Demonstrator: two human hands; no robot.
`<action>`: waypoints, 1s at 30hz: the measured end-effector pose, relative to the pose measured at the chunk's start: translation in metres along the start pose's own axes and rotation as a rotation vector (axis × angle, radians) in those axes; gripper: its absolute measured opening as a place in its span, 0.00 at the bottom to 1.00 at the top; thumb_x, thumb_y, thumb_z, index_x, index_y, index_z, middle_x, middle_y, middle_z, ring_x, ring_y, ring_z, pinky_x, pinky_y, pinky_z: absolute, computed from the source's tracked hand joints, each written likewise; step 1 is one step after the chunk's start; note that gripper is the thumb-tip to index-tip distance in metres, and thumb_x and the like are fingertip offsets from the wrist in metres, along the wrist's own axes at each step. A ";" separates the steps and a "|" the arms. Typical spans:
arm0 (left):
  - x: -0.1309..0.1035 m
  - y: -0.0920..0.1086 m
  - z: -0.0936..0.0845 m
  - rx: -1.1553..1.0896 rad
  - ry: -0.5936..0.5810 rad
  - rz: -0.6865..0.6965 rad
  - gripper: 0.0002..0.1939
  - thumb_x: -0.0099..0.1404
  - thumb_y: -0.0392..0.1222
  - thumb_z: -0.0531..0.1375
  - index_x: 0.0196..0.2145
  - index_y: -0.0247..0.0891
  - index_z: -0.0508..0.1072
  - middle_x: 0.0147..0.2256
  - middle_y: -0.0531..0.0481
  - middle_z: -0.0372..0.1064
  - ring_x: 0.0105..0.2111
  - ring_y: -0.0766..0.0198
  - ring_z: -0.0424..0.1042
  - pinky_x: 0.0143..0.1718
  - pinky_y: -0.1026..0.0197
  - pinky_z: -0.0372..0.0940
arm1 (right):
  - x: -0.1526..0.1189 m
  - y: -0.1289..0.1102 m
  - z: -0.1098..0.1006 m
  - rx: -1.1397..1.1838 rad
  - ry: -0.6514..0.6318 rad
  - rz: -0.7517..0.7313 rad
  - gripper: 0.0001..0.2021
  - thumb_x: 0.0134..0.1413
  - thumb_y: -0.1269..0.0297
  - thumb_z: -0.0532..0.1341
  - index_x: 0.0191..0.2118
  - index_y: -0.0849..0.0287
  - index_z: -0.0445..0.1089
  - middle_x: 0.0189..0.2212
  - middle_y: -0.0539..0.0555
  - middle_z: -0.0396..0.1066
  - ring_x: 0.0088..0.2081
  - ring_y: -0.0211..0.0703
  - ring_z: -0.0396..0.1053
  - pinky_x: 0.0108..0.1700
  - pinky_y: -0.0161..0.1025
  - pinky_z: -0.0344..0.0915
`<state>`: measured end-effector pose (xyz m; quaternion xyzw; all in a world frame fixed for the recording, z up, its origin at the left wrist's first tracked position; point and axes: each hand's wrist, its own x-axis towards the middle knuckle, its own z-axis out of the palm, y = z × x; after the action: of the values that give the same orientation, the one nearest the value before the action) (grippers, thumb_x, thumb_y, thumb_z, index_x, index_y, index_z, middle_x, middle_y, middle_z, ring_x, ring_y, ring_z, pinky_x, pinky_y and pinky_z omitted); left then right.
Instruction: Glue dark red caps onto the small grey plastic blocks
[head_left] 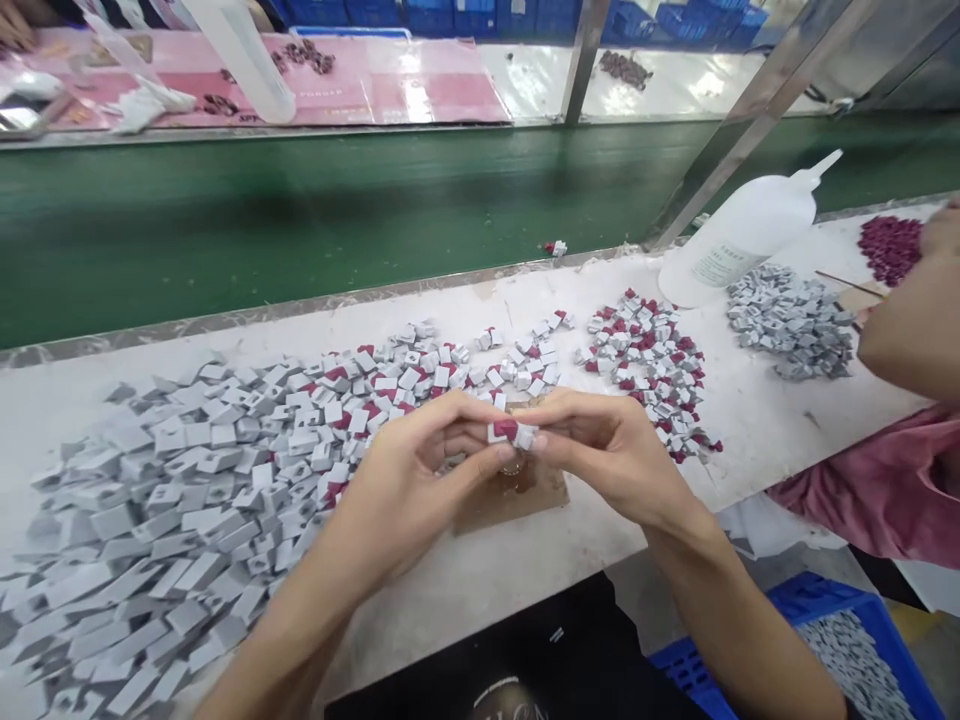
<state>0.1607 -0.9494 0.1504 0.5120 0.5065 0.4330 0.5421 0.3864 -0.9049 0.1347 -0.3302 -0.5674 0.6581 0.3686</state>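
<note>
A small grey-and-dark-red plastic part (506, 430) is pinched between the fingertips of both my hands, in front of my chest. My left hand (420, 460) closes on its left end and my right hand (611, 450) on its right end. Beneath them lies a brown board (544, 490) with a wet, shiny patch, partly hidden by my fingers. Left of my hands spreads a big heap of loose grey blocks (172, 520), mixed with red-and-grey pieces towards the middle. Past my right hand is a pile of small grey-and-red parts (649, 360).
A white squeeze bottle (739, 240) stands on the worktable near a metal post. Further right are a grey pile (787, 320), a dark red pile (890, 250) and another person's arm (911, 340). A green conveyor belt (300, 220) runs behind. A blue crate (810, 600) sits low right.
</note>
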 end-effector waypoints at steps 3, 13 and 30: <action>0.041 0.011 -0.030 0.241 0.019 -0.051 0.10 0.69 0.46 0.76 0.47 0.45 0.86 0.42 0.45 0.87 0.39 0.51 0.87 0.42 0.52 0.84 | 0.056 -0.001 -0.023 -0.269 -0.010 0.039 0.14 0.69 0.54 0.77 0.56 0.47 0.90 0.46 0.56 0.89 0.41 0.48 0.86 0.47 0.49 0.87; 0.202 -0.002 -0.126 0.501 0.629 -0.287 0.07 0.70 0.30 0.73 0.39 0.38 0.80 0.39 0.46 0.82 0.42 0.57 0.83 0.48 0.55 0.80 | 0.252 0.011 -0.088 -0.898 0.544 0.107 0.10 0.56 0.71 0.72 0.44 0.61 0.85 0.55 0.70 0.83 0.64 0.74 0.78 0.73 0.68 0.69; 0.153 0.012 -0.192 0.703 0.531 -0.648 0.15 0.81 0.47 0.70 0.58 0.36 0.81 0.56 0.41 0.81 0.51 0.53 0.83 0.53 0.47 0.82 | 0.029 0.003 -0.037 -0.590 0.220 0.279 0.26 0.59 0.31 0.74 0.46 0.49 0.90 0.45 0.61 0.90 0.43 0.65 0.89 0.45 0.54 0.87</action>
<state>-0.0126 -0.7746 0.1530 0.3532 0.8720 0.1626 0.2974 0.4029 -0.8611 0.1264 -0.5660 -0.6394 0.4702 0.2228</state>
